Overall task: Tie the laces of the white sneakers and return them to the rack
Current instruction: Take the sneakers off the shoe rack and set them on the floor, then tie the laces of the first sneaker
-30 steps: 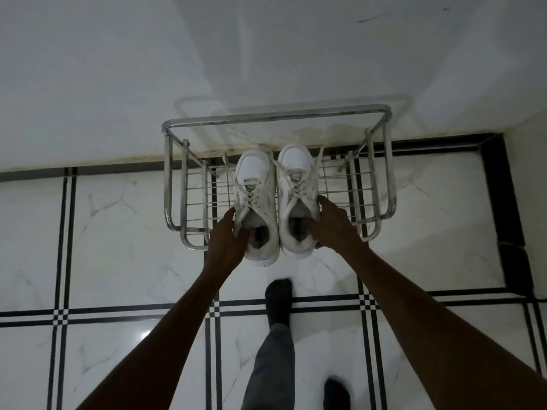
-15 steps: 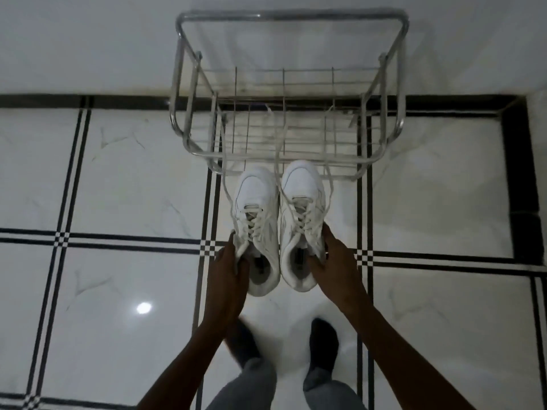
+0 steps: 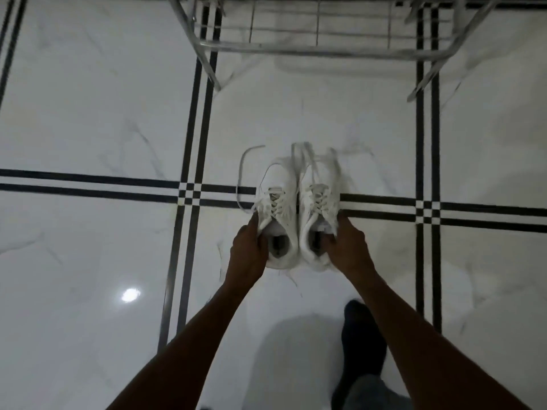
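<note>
Two white sneakers sit side by side over the tiled floor, toes pointing away from me. My left hand [image 3: 247,255] grips the collar of the left sneaker [image 3: 276,202]. My right hand [image 3: 349,247] grips the collar of the right sneaker [image 3: 318,202]. Their laces [image 3: 244,173] hang loose and untied, looping out past the toes and to the left. The metal shoe rack [image 3: 319,50] stands at the top of the view, apart from the sneakers, with only its lower wire shelf and legs showing.
The floor is glossy white marble tile with black double stripes [image 3: 88,184]. My foot in a dark sock [image 3: 362,341] stands below the right arm. A light reflection [image 3: 130,295] shines on the floor at lower left.
Both hands have carried the sneakers off the rack and back toward me, down over the floor. The rack has slid to the top of the view and the laces swing loose.
</note>
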The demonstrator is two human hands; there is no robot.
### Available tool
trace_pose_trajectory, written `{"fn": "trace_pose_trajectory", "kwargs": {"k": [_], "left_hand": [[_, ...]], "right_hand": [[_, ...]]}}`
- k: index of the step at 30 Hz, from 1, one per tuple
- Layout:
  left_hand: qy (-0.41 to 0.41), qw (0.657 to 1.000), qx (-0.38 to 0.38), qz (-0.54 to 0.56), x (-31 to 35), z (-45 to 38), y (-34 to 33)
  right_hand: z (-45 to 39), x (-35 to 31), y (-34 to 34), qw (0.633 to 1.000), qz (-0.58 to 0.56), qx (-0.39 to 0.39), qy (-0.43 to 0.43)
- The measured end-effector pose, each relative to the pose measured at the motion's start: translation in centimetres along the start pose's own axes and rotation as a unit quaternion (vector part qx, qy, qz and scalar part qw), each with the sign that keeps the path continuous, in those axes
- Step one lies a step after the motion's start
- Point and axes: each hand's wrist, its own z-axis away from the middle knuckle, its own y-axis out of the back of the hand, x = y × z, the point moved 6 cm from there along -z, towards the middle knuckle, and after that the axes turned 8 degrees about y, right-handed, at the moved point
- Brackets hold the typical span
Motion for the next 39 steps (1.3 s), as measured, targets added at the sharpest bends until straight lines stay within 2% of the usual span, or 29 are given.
{"fn": "trace_pose_trajectory", "kwargs": {"k": [3, 6, 8, 10, 13, 14, 18, 21, 24, 28, 33, 36, 39], "left_hand": [[0.033, 0.999, 0.008, 0.032, -2.0, -0.2, -1.2], [0.021, 0.998, 0.044, 0.05, -2.0, -0.2, -0.6], [-0.018, 0.995, 0.073, 0.062, -1.3, 0.0, 0.4], [-0.049, 0.992, 0.084, 0.077, -0.8, -0.4, 1.2], [-0.069, 0.99, 0.071, 0.101, -0.8, -1.5, 1.4], [-0.077, 0.989, 0.06, 0.111, -0.8, -1.9, 1.4], [-0.109, 0.99, -0.007, 0.089, 0.2, -3.3, 0.8], [-0.136, 0.988, -0.01, 0.078, 0.4, -4.0, 0.9], [-0.153, 0.985, 0.008, 0.079, 0.1, -4.5, 1.0], [-0.171, 0.98, 0.067, 0.071, -0.4, -5.6, 1.6], [-0.185, 0.973, 0.126, 0.05, 0.3, -5.3, 2.8], [-0.178, 0.972, 0.152, 0.03, 0.1, -4.5, 3.3], [-0.173, 0.97, 0.162, 0.06, -0.8, -4.1, 3.2]], "right_hand": [[1.0, 0.8, -0.8, 0.999, 0.008, 0.032, 0.002], [3.1, -2.6, 0.3, 0.98, 0.089, 0.149, 0.096], [3.8, -6.0, 0.3, 0.961, 0.112, 0.187, 0.17], [2.8, -8.2, -1.1, 0.961, 0.134, 0.145, 0.194], [0.3, -8.5, -3.9, 0.975, 0.158, 0.035, 0.15], [-0.2, -8.5, -4.6, 0.977, 0.16, 0.023, 0.142], [-2.0, -8.4, -5.3, 0.982, 0.144, 0.025, 0.124], [-2.8, -8.1, -4.8, 0.991, 0.043, 0.05, 0.12], [-2.9, -8.0, -5.0, 0.986, 0.02, 0.053, 0.156], [-4.2, -7.7, -4.5, 0.979, 0.005, 0.084, 0.186], [-3.7, -9.8, -5.0, 0.963, 0.044, 0.123, 0.236], [-2.5, -9.8, -5.8, 0.963, 0.046, 0.154, 0.218], [-2.7, -9.1, -6.4, 0.97, 0.01, 0.148, 0.194]]}}
